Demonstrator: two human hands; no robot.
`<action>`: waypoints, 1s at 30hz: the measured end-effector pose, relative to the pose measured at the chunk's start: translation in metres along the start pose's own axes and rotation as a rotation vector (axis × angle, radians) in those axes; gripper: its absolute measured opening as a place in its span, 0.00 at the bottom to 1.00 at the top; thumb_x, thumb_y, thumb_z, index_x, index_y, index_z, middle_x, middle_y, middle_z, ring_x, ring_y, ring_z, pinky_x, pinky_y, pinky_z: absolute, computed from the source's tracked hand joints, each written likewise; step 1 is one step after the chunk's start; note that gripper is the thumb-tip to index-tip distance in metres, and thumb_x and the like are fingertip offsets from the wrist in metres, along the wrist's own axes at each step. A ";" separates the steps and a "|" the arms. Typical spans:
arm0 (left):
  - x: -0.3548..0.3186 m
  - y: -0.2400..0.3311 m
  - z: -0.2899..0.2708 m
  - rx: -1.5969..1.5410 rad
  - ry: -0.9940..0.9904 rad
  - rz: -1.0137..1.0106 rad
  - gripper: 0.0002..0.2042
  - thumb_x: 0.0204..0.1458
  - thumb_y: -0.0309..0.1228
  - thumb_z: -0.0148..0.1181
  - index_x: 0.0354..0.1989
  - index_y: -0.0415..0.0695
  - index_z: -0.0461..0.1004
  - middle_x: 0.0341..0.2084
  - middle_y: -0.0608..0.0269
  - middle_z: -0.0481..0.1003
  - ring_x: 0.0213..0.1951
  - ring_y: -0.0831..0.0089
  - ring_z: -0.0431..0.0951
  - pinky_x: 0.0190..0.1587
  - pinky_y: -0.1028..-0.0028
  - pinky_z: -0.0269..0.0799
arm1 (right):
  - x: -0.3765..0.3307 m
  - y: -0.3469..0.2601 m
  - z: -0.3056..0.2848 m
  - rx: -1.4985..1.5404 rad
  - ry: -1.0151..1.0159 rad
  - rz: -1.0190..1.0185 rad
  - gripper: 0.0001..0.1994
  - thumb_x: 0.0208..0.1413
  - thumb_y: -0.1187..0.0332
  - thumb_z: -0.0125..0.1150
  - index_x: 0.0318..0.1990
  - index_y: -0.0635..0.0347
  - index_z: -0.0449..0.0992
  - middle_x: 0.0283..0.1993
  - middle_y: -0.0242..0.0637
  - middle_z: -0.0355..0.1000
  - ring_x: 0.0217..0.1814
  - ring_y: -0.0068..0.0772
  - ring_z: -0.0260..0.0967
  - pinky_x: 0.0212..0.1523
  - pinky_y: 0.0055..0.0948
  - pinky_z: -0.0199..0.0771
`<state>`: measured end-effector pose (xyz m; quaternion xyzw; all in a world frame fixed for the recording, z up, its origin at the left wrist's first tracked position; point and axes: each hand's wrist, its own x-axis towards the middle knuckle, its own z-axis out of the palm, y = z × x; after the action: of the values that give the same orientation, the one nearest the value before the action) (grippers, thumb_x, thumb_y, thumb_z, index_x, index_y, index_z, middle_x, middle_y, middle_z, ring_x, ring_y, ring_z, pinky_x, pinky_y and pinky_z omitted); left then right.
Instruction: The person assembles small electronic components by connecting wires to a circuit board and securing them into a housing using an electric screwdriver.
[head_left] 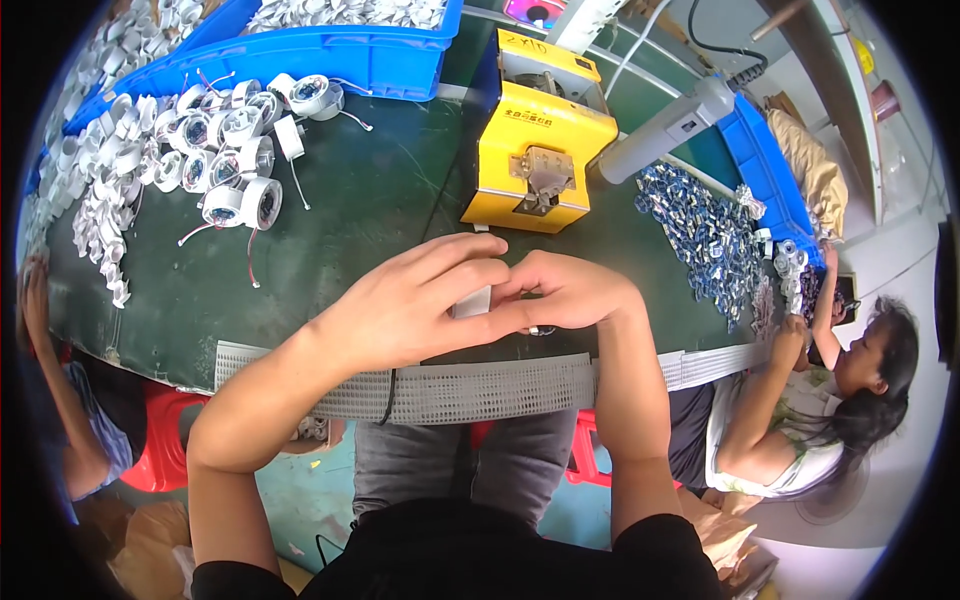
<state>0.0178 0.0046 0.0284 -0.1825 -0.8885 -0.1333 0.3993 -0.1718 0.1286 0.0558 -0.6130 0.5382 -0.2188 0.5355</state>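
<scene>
Both my hands meet over the near part of the dark green table (350, 220), just in front of the yellow machine (535, 130). My left hand (430, 295) is curled round a small white plastic part (472, 302), mostly covered by its fingers. My right hand (568, 290) has its fingers bent in a pinch against the same part, from the other side. Below the right hand a small bit of something white and dark (541, 330) peeks out; its kind I cannot make out. A small white tip (482, 228) shows at the machine's foot, beyond my left fingertips.
White round housings with wires (225, 150) and small white parts (100, 225) lie piled at left, by a blue bin (370, 60). Blue circuit boards (695, 240) are heaped at right, past a grey post (665, 130). Co-workers (790, 400) sit on both sides. Grey mesh strip (470, 390) lines the edge.
</scene>
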 end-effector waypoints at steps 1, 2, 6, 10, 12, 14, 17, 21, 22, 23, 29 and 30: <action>-0.001 -0.002 0.001 -0.008 0.010 0.022 0.21 0.38 0.29 0.65 0.46 0.52 0.76 0.44 0.60 0.70 0.48 0.58 0.74 0.48 0.63 0.78 | -0.001 0.000 -0.001 -0.063 -0.050 0.000 0.12 0.59 0.64 0.57 0.37 0.64 0.79 0.26 0.31 0.75 0.29 0.21 0.70 0.32 0.23 0.70; -0.002 -0.001 0.000 -0.009 0.008 0.027 0.21 0.38 0.29 0.65 0.46 0.52 0.76 0.44 0.60 0.70 0.48 0.58 0.74 0.48 0.63 0.78 | -0.002 0.000 0.000 -0.062 -0.045 -0.001 0.12 0.59 0.64 0.57 0.37 0.64 0.79 0.26 0.31 0.75 0.29 0.21 0.70 0.32 0.23 0.70; -0.002 -0.002 -0.001 -0.081 -0.069 -0.021 0.26 0.34 0.24 0.67 0.48 0.49 0.74 0.51 0.59 0.70 0.50 0.53 0.74 0.48 0.60 0.76 | -0.003 0.006 0.008 0.053 0.056 0.018 0.09 0.57 0.66 0.59 0.36 0.64 0.79 0.27 0.32 0.75 0.29 0.20 0.70 0.34 0.23 0.71; -0.003 0.002 -0.007 -0.398 -0.084 -0.380 0.31 0.35 0.17 0.66 0.55 0.46 0.71 0.56 0.56 0.63 0.54 0.56 0.70 0.52 0.63 0.71 | 0.007 0.019 0.018 0.292 0.601 -0.075 0.07 0.59 0.72 0.58 0.39 0.67 0.77 0.33 0.32 0.77 0.34 0.19 0.71 0.37 0.21 0.72; -0.006 -0.001 -0.010 -0.657 -0.143 -0.624 0.31 0.43 0.17 0.64 0.60 0.43 0.67 0.55 0.56 0.61 0.55 0.63 0.69 0.54 0.66 0.69 | 0.010 0.013 0.024 0.381 0.855 -0.178 0.07 0.60 0.71 0.60 0.41 0.67 0.77 0.36 0.32 0.77 0.34 0.18 0.70 0.38 0.21 0.72; -0.014 -0.006 -0.005 -1.050 -0.083 -0.891 0.29 0.51 0.22 0.59 0.65 0.42 0.60 0.51 0.58 0.66 0.49 0.67 0.74 0.50 0.69 0.72 | 0.014 0.012 0.031 0.377 0.885 -0.236 0.07 0.60 0.71 0.60 0.40 0.66 0.77 0.36 0.32 0.76 0.35 0.19 0.70 0.38 0.21 0.72; -0.006 -0.013 -0.008 -1.578 0.147 -1.137 0.19 0.62 0.32 0.45 0.60 0.41 0.64 0.43 0.57 0.74 0.36 0.69 0.78 0.39 0.72 0.73 | 0.013 0.011 0.037 0.313 0.820 -0.304 0.06 0.60 0.70 0.59 0.35 0.65 0.75 0.35 0.31 0.73 0.35 0.19 0.66 0.38 0.20 0.66; -0.008 -0.020 -0.007 -1.694 0.178 -1.210 0.20 0.65 0.41 0.39 0.56 0.40 0.67 0.36 0.59 0.76 0.31 0.70 0.76 0.31 0.75 0.69 | 0.027 0.014 0.045 0.008 0.776 -0.499 0.03 0.55 0.76 0.62 0.32 0.67 0.75 0.36 0.35 0.68 0.38 0.25 0.65 0.39 0.24 0.65; -0.011 -0.022 -0.005 -1.698 0.187 -1.241 0.20 0.65 0.41 0.38 0.55 0.41 0.67 0.34 0.60 0.76 0.28 0.71 0.75 0.28 0.76 0.67 | 0.029 0.014 0.047 -0.073 0.821 -0.490 0.03 0.53 0.76 0.63 0.31 0.66 0.75 0.35 0.36 0.69 0.36 0.26 0.67 0.39 0.26 0.66; -0.012 -0.024 -0.004 -1.703 0.194 -1.272 0.20 0.66 0.42 0.36 0.54 0.41 0.68 0.31 0.61 0.76 0.26 0.72 0.74 0.25 0.76 0.64 | 0.029 0.012 0.047 -0.073 0.823 -0.489 0.03 0.53 0.76 0.63 0.31 0.66 0.75 0.35 0.36 0.69 0.36 0.26 0.67 0.39 0.26 0.66; -0.007 -0.015 -0.001 -1.579 0.132 -1.344 0.22 0.68 0.46 0.33 0.53 0.42 0.69 0.28 0.63 0.75 0.24 0.75 0.74 0.24 0.77 0.65 | 0.033 0.010 0.052 -0.218 0.899 -0.430 0.04 0.50 0.75 0.65 0.30 0.64 0.75 0.32 0.38 0.71 0.33 0.31 0.71 0.36 0.29 0.70; -0.006 -0.014 0.001 -1.532 0.131 -1.365 0.22 0.68 0.46 0.33 0.53 0.43 0.69 0.29 0.63 0.76 0.25 0.75 0.75 0.26 0.77 0.68 | 0.034 0.009 0.054 -0.120 0.927 -0.386 0.05 0.51 0.74 0.65 0.31 0.64 0.75 0.32 0.38 0.71 0.31 0.30 0.71 0.34 0.28 0.70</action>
<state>0.0144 -0.0087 0.0218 0.1635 -0.4559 -0.8727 0.0624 -0.1184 0.1221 0.0193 -0.5694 0.6080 -0.5315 0.1537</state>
